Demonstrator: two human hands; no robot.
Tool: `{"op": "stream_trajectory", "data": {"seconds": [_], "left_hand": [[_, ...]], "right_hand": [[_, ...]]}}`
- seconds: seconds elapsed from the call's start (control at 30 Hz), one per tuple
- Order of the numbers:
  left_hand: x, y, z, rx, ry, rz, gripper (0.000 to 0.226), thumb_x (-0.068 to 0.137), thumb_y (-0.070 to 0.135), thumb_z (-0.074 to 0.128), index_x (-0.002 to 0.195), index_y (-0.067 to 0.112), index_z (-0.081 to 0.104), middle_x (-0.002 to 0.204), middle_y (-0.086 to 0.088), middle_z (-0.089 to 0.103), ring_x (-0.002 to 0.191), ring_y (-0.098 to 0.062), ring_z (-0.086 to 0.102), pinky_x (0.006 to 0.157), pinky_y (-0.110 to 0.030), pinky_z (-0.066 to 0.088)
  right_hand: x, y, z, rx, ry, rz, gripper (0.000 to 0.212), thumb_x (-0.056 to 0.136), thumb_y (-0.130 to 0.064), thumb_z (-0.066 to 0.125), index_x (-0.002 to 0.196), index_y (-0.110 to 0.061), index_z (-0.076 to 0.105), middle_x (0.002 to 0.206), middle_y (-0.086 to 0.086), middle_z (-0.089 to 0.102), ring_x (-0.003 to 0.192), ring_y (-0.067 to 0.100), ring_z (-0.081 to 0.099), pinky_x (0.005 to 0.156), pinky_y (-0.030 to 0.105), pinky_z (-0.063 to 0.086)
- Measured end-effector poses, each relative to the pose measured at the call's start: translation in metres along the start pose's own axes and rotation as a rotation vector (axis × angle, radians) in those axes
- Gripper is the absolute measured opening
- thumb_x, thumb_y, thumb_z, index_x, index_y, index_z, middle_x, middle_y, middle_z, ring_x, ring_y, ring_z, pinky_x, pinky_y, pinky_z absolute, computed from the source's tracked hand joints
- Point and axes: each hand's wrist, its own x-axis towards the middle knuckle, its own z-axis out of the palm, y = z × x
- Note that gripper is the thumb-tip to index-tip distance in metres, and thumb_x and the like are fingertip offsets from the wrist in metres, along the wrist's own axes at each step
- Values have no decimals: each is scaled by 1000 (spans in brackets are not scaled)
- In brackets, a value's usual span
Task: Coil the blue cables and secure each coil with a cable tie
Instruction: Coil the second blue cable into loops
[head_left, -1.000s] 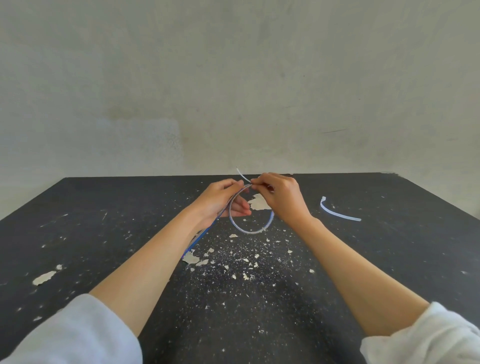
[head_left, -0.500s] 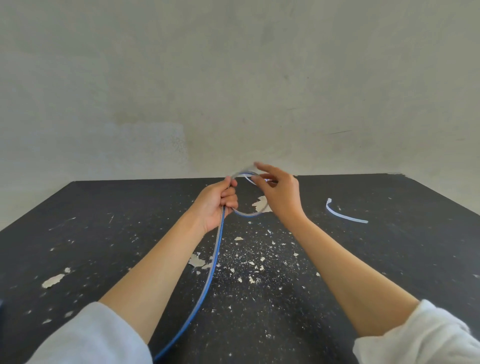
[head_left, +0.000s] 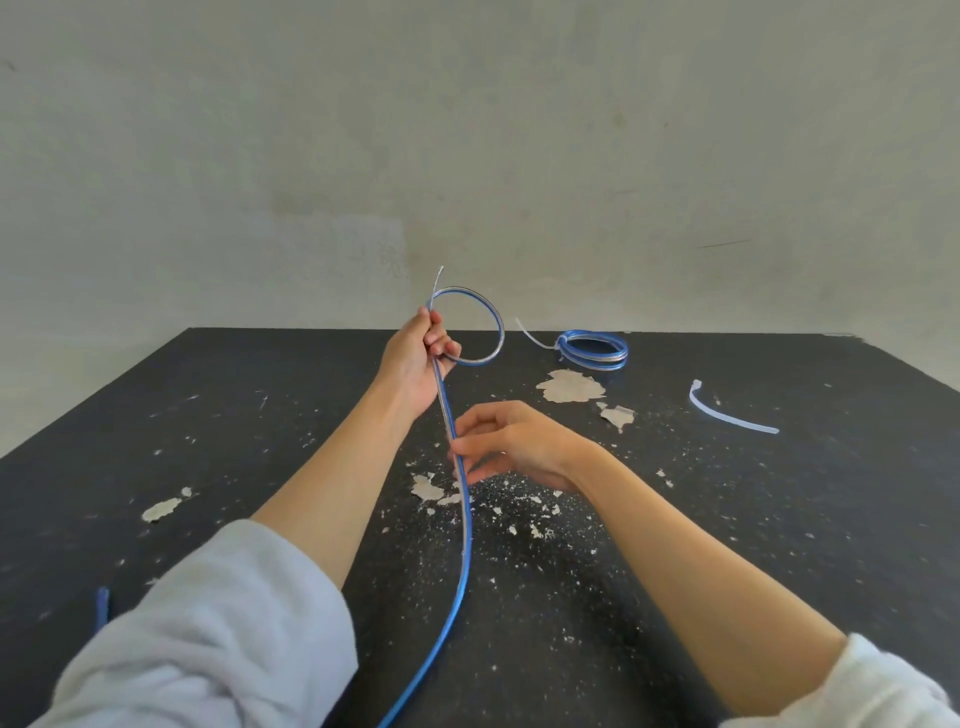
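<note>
Over a black table, the left hand grips one looped blue cable; right hand fingers pinch it. Beyond: one tied blue coil, one loose white cable tie.

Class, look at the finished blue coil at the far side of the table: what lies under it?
The tied coil lies flat on the black table. Through its open middle only bare tabletop shows. What sits directly beneath the cable turns is covered, so it cannot be seen.
</note>
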Motion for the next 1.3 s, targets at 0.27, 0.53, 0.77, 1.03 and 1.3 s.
{"op": "stream_trajectory", "data": {"seconds": [0.27, 0.53, 0.77, 1.03, 1.3], "left_hand": [[-3, 16, -7, 91, -82, 76, 31, 100, 24, 37, 75, 13, 51, 44, 7, 38, 41, -7, 36, 58, -21, 49], [-9, 26, -1, -1, 33, 62, 35, 100, 26, 36, 71, 11, 49, 39, 8, 30, 33, -5, 25, 35, -15, 27], [-13, 35, -9, 61, -45, -28, 34, 100, 24, 35, 72, 10, 49, 39, 9, 28, 31, -4, 22, 31, -15, 18], [-14, 66, -44, 511, -117, -30, 28, 99, 20, 38, 77, 8, 52, 39, 11, 28, 32, -1, 21, 30, -14, 15], [-23, 62, -45, 611, -212, 12, 28, 98, 21, 42, 80, 7, 58, 43, 11, 28, 36, -3, 21, 31, -15, 18]], "right_hand": [[-2, -11, -20, -49, 264, 71, 18, 95, -1, 44, 89, -8, 60, 73, 2, 54, 53, 11, 50, 41, 18, 36], [-6, -18, -4, -213, 320, -230, 6, 84, -15, 68, 78, -14, 67, 52, -10, 53, 39, 2, 38, 37, 13, 30], [-2, -14, -1, -534, 343, -284, 25, 95, -30, 52, 78, -15, 63, 48, -8, 42, 45, 13, 35, 48, 26, 32], [-24, -3, -42, -347, 51, 99, 26, 84, -40, 64, 69, -19, 64, 52, -7, 46, 43, 8, 35, 44, 19, 27], [-9, -16, -31, -477, 331, 221, 19, 88, -20, 62, 73, -8, 66, 51, -2, 49, 37, 8, 30, 35, 18, 23]]}}
